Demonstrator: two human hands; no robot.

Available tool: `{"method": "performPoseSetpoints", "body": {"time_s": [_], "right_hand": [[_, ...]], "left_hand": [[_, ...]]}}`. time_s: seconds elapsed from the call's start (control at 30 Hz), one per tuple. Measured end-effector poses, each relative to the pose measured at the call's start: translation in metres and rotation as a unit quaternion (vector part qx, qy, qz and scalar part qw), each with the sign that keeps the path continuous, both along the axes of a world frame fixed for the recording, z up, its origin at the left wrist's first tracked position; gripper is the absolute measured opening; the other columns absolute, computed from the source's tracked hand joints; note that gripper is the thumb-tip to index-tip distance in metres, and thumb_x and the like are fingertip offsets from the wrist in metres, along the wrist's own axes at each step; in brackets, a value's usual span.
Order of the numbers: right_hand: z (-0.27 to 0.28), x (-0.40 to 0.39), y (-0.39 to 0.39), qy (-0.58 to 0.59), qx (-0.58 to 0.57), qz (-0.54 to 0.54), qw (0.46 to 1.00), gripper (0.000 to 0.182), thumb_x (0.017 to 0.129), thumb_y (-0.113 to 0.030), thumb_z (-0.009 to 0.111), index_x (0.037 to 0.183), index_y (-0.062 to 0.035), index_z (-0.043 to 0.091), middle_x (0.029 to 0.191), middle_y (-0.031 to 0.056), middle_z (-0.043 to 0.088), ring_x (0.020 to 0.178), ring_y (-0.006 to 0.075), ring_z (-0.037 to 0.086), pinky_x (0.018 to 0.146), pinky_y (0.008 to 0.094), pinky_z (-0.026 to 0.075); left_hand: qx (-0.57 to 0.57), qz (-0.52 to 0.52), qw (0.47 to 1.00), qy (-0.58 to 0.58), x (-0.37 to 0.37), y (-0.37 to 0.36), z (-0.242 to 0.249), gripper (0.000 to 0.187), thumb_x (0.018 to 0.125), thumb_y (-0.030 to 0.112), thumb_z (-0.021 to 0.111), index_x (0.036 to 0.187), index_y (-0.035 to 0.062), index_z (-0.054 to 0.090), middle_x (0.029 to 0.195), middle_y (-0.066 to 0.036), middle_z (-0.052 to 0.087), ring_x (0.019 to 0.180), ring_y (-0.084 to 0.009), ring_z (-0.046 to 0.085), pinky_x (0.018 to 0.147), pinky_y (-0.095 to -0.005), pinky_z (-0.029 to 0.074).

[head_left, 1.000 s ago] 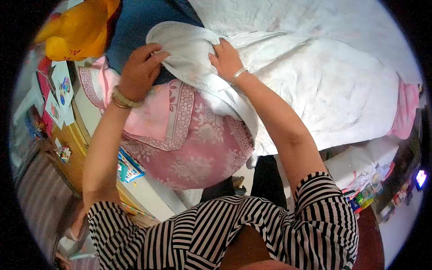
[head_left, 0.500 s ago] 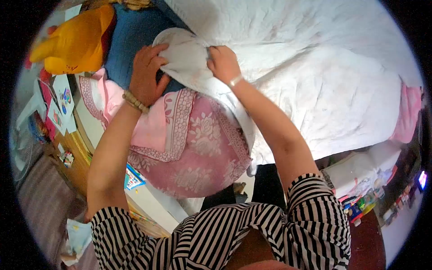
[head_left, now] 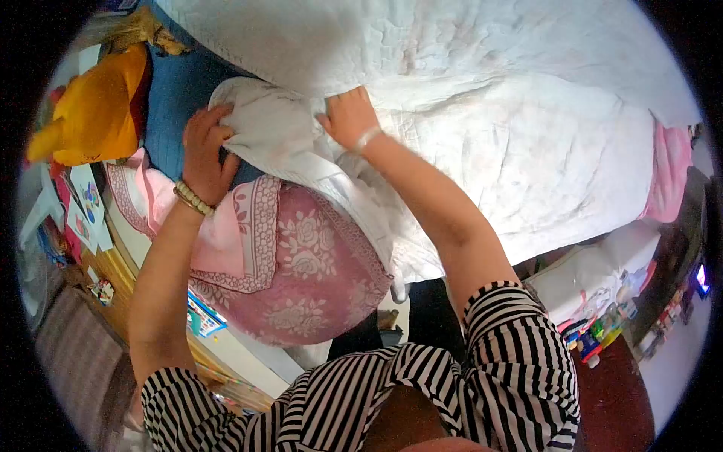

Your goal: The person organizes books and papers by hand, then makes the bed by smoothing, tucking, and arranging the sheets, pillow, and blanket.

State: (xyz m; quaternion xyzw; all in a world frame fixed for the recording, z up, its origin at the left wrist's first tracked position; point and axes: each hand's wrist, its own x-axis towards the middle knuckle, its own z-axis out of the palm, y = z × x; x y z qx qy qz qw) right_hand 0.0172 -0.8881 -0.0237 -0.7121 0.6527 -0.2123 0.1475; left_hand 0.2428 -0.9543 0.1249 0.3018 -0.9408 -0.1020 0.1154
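Note:
A crumpled white sheet (head_left: 512, 162) spreads across the bed, and its rounded flap (head_left: 267, 113) lies between my hands. My left hand (head_left: 205, 154), with a beaded bracelet on its wrist, is at the flap's left edge. Its fingers curl over the cloth, which creases towards them, while the thumb stands apart. My right hand (head_left: 352, 120) is closed on the sheet to the right, its fingertips hidden. Below the flap lies a pink towel blanket (head_left: 309, 233) with white roses, partly folded over. Blue bedding (head_left: 181, 98) shows beyond my left hand.
A yellow plush cushion (head_left: 102, 109) lies at the upper left, near printed sheets of paper (head_left: 86, 203). Pink cloth (head_left: 669, 173) hangs out at the sheet's right end. Beside the bed at right are a white bag (head_left: 595, 275) and small colourful items (head_left: 591, 339).
The view has shifted, so the bed appears further left and lower. My hands have moved slightly apart, and the white flap between them lies more drawn out and creased.

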Motion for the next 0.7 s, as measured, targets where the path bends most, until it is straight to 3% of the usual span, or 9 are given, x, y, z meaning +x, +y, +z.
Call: {"method": "performPoseSetpoints", "body": {"time_s": [0.17,0.23,0.27,0.33,0.43,0.47,0.53,0.6,0.7], "right_hand": [[0.001,-0.004,0.003,-0.058,0.018,0.054,0.997,0.045,0.080,-0.028,0.051,0.113,0.0025,0.047,0.119,0.0187,0.045,0.116,0.0351,0.035,0.098,0.0425,0.027],[-0.002,0.018,-0.053,-0.098,0.289,0.068,0.950,0.040,0.081,-0.027,0.046,0.111,-0.0008,0.051,0.118,0.0161,0.048,0.116,0.0329,0.037,0.097,0.0410,0.028],[-0.011,0.024,-0.059,-0.106,0.288,0.065,0.950,0.040,0.081,-0.027,0.046,0.111,-0.0008,0.051,0.118,0.0161,0.048,0.116,0.0329,0.037,0.097,0.0410,0.028],[-0.023,0.031,-0.051,-0.108,0.090,-0.008,0.990,0.036,0.081,-0.025,0.044,0.107,-0.0043,0.055,0.115,0.0137,0.051,0.112,0.0317,0.041,0.095,0.0397,0.031],[-0.007,0.027,-0.026,0.005,-0.042,-0.005,0.999,0.035,0.080,-0.026,0.045,0.107,-0.0062,0.056,0.114,0.0132,0.051,0.111,0.0317,0.041,0.094,0.0389,0.032],[0.002,0.024,-0.006,-0.010,-0.007,0.030,0.999,0.036,0.078,-0.022,0.050,0.109,-0.0040,0.053,0.114,0.0139,0.050,0.113,0.0321,0.039,0.094,0.0391,0.032],[-0.004,0.025,0.036,-0.156,-0.096,0.029,0.983,0.035,0.076,-0.014,0.054,0.109,-0.0024,0.051,0.111,0.0139,0.050,0.110,0.0316,0.042,0.092,0.0392,0.034],[-0.006,0.015,0.087,-0.276,-0.008,0.077,0.958,0.036,0.075,-0.007,0.056,0.110,-0.0019,0.050,0.111,0.0146,0.050,0.105,0.0312,0.046,0.091,0.0380,0.036],[0.021,-0.007,0.172,-0.407,0.221,0.011,0.886,0.036,0.080,-0.009,0.052,0.115,-0.0022,0.047,0.112,0.0160,0.049,0.102,0.0309,0.048,0.088,0.0358,0.038]], "left_hand": [[-0.006,0.000,1.000,-0.011,0.007,-0.002,-0.009,0.026,0.065,0.007,0.054,0.090,0.0061,0.045,0.118,-0.014,0.047,0.110,-0.0359,0.040,0.096,-0.0460,0.026],[-0.010,-0.014,1.000,-0.005,0.004,-0.005,-0.007,0.025,0.066,0.008,0.054,0.090,0.0057,0.046,0.118,-0.013,0.047,0.110,-0.0365,0.040,0.096,-0.0460,0.026],[-0.014,-0.015,1.000,-0.004,0.003,-0.006,-0.006,0.024,0.067,0.007,0.053,0.090,0.0057,0.046,0.119,-0.013,0.047,0.110,-0.0366,0.040,0.096,-0.0457,0.026],[-0.014,-0.011,1.000,-0.001,0.003,0.003,-0.004,0.023,0.068,0.006,0.052,0.090,0.0057,0.046,0.119,-0.013,0.047,0.111,-0.0366,0.039,0.096,-0.0454,0.026],[-0.026,0.002,1.000,-0.015,0.003,-0.001,-0.009,0.022,0.071,0.005,0.049,0.093,0.0060,0.046,0.119,-0.014,0.048,0.111,-0.0360,0.040,0.097,-0.0446,0.027],[-0.024,0.009,1.000,0.001,0.004,-0.002,-0.012,0.022,0.072,0.005,0.047,0.094,0.0062,0.047,0.118,-0.014,0.049,0.110,-0.0354,0.042,0.096,-0.0442,0.028],[-0.021,0.014,1.000,0.007,0.009,-0.006,-0.015,0.022,0.074,0.004,0.045,0.095,0.0065,0.047,0.117,-0.014,0.050,0.110,-0.0348,0.043,0.096,-0.0438,0.029],[-0.017,0.026,0.997,0.074,0.011,-0.008,-0.019,0.019,0.078,0.006,0.042,0.097,0.0073,0.047,0.116,-0.014,0.051,0.109,-0.0344,0.046,0.095,-0.0436,0.031],[-0.017,0.006,0.995,0.103,0.013,-0.013,-0.022,0.017,0.082,0.007,0.038,0.096,0.0081,0.048,0.116,-0.015,0.051,0.109,-0.0340,0.046,0.095,-0.0429,0.031]]}}
